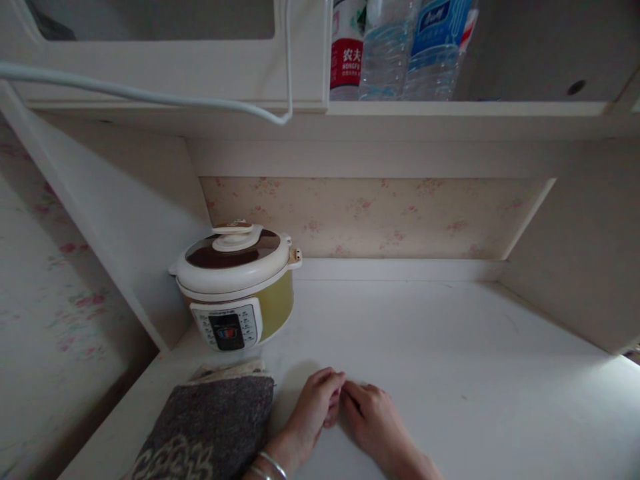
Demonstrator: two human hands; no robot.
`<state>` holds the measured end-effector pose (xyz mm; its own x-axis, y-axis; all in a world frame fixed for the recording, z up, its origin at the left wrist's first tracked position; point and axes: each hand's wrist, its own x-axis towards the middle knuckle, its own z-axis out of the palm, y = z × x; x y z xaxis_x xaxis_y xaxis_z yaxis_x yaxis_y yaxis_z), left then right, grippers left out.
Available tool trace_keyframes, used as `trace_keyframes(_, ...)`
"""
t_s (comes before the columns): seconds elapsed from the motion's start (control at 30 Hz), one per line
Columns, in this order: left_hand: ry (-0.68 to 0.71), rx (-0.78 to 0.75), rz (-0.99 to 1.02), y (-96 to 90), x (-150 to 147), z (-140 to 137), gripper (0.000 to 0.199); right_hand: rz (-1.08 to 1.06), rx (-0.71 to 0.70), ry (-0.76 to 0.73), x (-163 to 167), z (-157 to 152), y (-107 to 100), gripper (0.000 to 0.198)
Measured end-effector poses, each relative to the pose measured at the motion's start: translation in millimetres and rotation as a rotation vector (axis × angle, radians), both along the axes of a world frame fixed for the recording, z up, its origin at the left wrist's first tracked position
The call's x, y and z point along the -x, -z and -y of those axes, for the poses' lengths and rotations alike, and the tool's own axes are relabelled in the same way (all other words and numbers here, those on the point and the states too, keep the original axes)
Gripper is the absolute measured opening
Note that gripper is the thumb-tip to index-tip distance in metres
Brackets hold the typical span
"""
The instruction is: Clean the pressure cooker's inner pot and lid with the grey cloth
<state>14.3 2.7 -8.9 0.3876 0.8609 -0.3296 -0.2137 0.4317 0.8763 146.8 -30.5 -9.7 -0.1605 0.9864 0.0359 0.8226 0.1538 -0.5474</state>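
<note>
My left hand (pixel 320 399) rests low over the white countertop (pixel 450 333), its fingers curled in and the thumb lying along them. Two silver bangles (pixel 270 465) circle that wrist. Close on its right is my right hand (pixel 369 412), also with bent fingers and a lowered palm. The fingertips of both hands meet or nearly meet. No object shows in either hand. A folded dark grey cloth (pixel 220 413) with a pale looped pattern lies left of my left wrist. Behind it stands a green and white electric cooker (pixel 273 307) with its lid on.
Above the counter is a cabinet shelf (pixel 500 109) with several plastic bottles (pixel 390 60). A white cable (pixel 165 99) hangs across the cabinet front at upper left. Side panels (pixel 565 267) bound the counter, and flowered wallpaper (pixel 360 217) covers the back.
</note>
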Motion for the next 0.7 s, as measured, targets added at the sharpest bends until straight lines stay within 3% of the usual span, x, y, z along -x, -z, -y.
trace_keyframes(0.7, 0.018, -0.002, -0.012, -0.6, 0.1, 0.8, 0.046, -0.014, -0.011, -0.011, -0.8, 1.8, 0.4, 0.037)
